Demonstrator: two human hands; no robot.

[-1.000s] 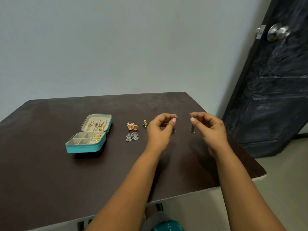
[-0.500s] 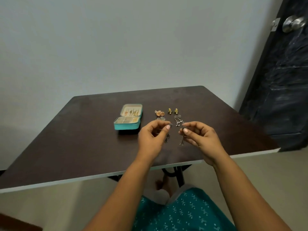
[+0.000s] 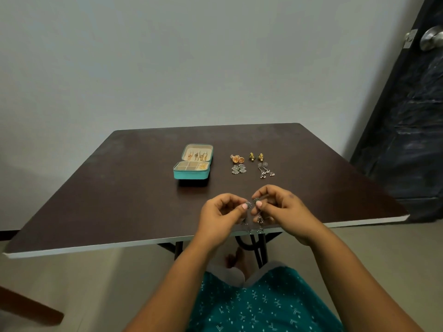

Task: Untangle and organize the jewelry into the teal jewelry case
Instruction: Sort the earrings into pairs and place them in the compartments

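The teal jewelry case point(image 3: 190, 174) lies open on the dark table point(image 3: 119, 188), with gold pieces on its lid lining and in one compartment. My left hand point(image 3: 220, 213) pinches the round top of a silver dangling earring point(image 3: 248, 204). My right hand point(image 3: 281, 208) pinches a matching silver earring point(image 3: 257, 201), whose drop hangs below the fingers. The two tops almost touch, above the table's near edge. Right of the case lie orange earrings point(image 3: 237, 159), green-gold earrings point(image 3: 256, 156), silver cluster earrings point(image 3: 239, 169) and long silver drop earrings point(image 3: 265, 169).
A dark door point(image 3: 412, 116) with a metal knob point(image 3: 431, 38) stands at the right. A grey wall rises behind the table. Below the table's near edge are its black legs point(image 3: 260, 248) and my lap in teal patterned cloth point(image 3: 263, 305).
Both hands have drawn back from the middle of the table to its near edge and come closer together, each keeping its silver earring. The view has pulled back, showing the whole table.
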